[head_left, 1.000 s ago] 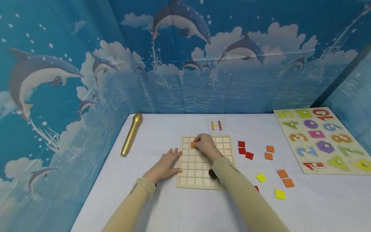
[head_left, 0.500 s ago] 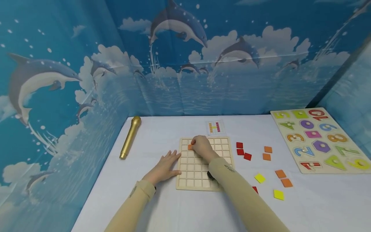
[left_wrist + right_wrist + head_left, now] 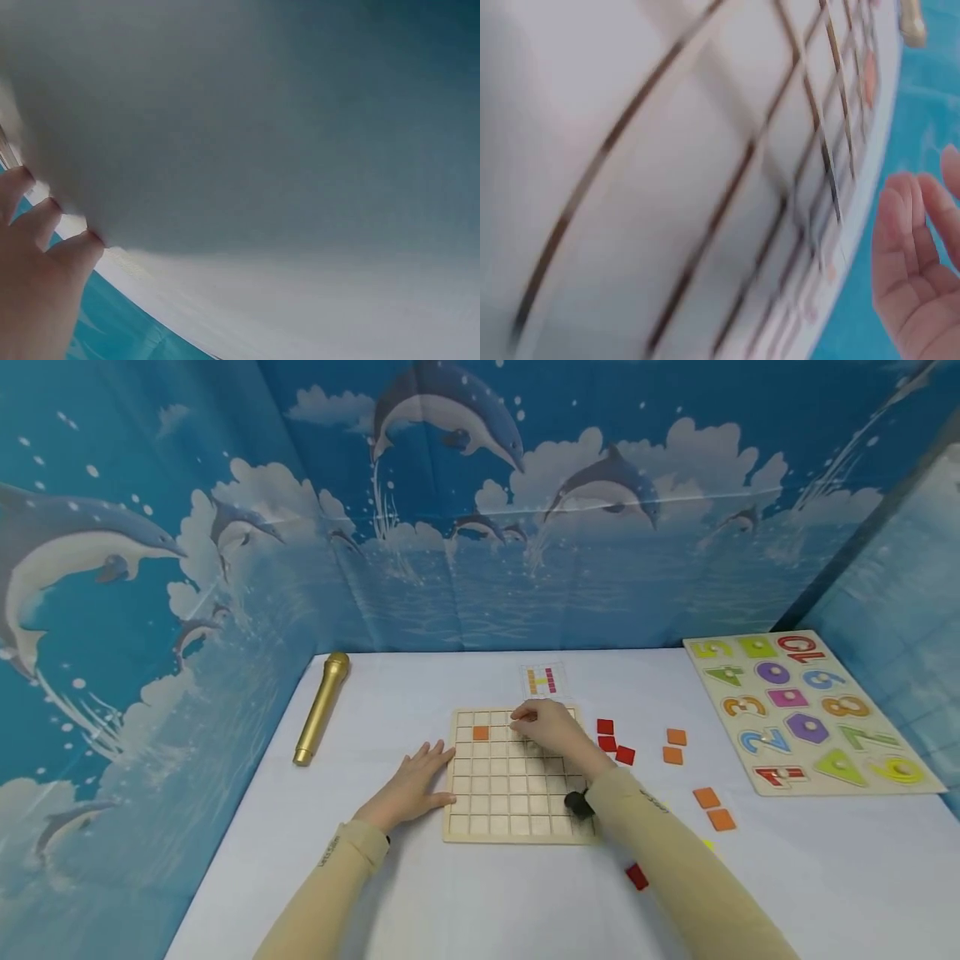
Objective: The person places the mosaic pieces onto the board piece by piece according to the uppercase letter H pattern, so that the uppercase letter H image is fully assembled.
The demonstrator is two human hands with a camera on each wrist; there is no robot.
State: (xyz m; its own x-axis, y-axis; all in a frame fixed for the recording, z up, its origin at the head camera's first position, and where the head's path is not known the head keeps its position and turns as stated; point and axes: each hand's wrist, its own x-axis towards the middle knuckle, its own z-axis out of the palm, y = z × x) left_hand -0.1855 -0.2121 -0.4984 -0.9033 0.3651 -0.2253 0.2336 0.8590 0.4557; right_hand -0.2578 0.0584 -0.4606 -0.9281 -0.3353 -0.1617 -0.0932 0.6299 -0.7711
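Observation:
A light wooden grid board (image 3: 498, 786) lies flat on the white table in the head view. One orange square tile (image 3: 481, 732) sits in a cell near its upper left. My left hand (image 3: 407, 789) rests with spread fingers at the board's left edge; its fingers (image 3: 75, 255) also show in the left wrist view. Over the upper right of the board hovers my right hand (image 3: 551, 727), fingers loosely bent. Nothing appears between those fingers (image 3: 891, 217) in the right wrist view.
Behind the board lies a pattern card (image 3: 543, 681). Red tiles (image 3: 607, 743), orange tiles (image 3: 722, 819) and a partly covered yellow tile (image 3: 708, 844) lie to the right. A number puzzle board (image 3: 810, 718) is at far right, a golden microphone (image 3: 322, 710) at far left.
My right hand has let go of the orange tile, which stays in its cell, and moved right across the board. The left hand keeps its place at the board's edge.

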